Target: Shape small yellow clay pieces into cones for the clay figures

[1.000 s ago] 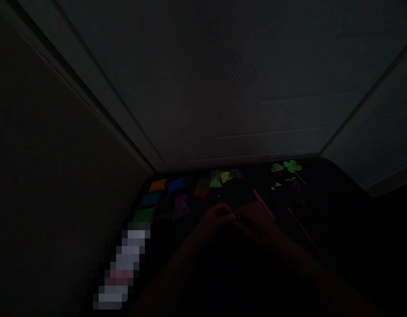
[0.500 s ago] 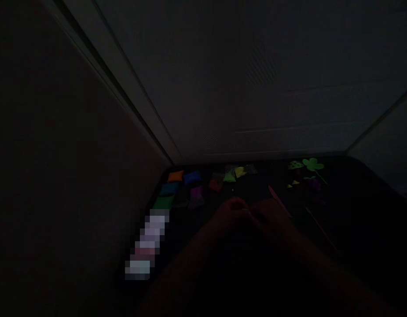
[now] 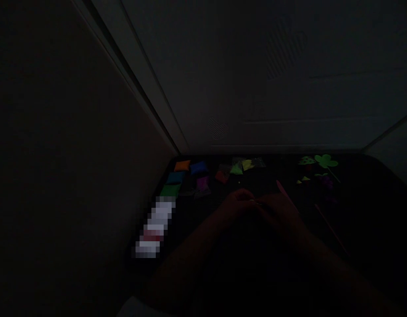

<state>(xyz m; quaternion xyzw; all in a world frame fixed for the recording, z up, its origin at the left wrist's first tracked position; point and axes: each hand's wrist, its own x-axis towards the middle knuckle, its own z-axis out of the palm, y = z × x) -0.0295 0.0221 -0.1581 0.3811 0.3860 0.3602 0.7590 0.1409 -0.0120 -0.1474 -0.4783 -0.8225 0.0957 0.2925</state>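
The scene is very dark. My left hand (image 3: pixel 234 204) and my right hand (image 3: pixel 279 211) meet over a dark table (image 3: pixel 371 211), fingertips pinched together on something tiny that I cannot make out. A pink stick tool (image 3: pixel 284 190) lies just behind my right hand, and a second thin pink stick (image 3: pixel 330 226) lies to its right. Small bags of coloured clay sit behind my left hand: orange (image 3: pixel 182 165), blue (image 3: pixel 198 167), purple (image 3: pixel 202 182), red (image 3: pixel 221 176) and yellow-green (image 3: pixel 242 167).
Finished green clay shapes, a leaf (image 3: pixel 326 161) and a small mushroom-like piece (image 3: pixel 306 161), lie at the table's far right with purple bits (image 3: pixel 327 181) beside them. A blurred-out pale strip (image 3: pixel 155 226) lies at the left edge. Pale wall panels (image 3: pixel 256 88) rise behind the table.
The view has shifted, so the table and hands now sit further right and higher in the frame. My hands stay pinched together at the fingertips.
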